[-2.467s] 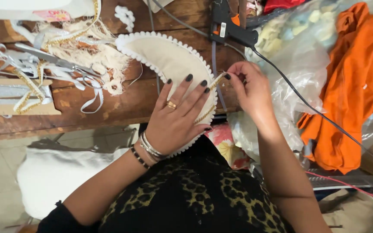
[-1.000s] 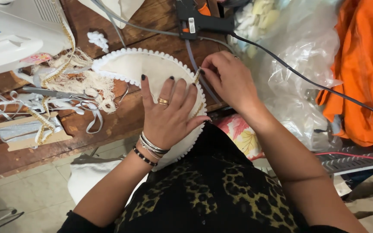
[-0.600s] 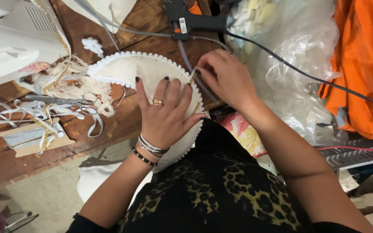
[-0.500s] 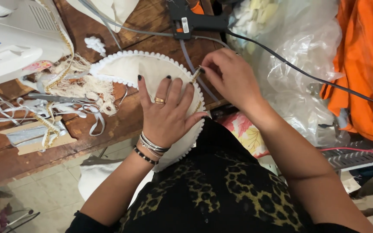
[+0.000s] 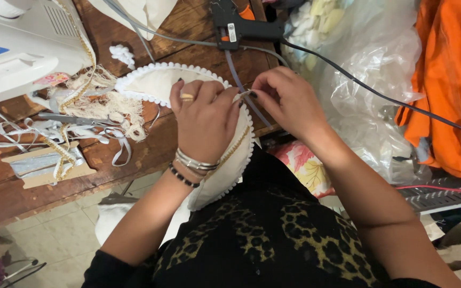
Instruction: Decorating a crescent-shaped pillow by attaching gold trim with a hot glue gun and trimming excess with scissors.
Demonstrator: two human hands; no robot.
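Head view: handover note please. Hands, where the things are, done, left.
Left hand: flat on the cream fabric piece, pressing it to the table edge.
Right hand: fingertips pinching gold trim at the piece's right edge.
Glue gun: on the table above the hands, cord trailing right. Scissors lie in the trim scraps to the left.
Done: white bobble edging runs round the visible rim; gold trim lies along the lower right edge.
Left: the trim near the right hand's fingertips looks loose.

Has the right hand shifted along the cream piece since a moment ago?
No: the right hand still pinches the trim at the cream piece's edge, below the glue gun.
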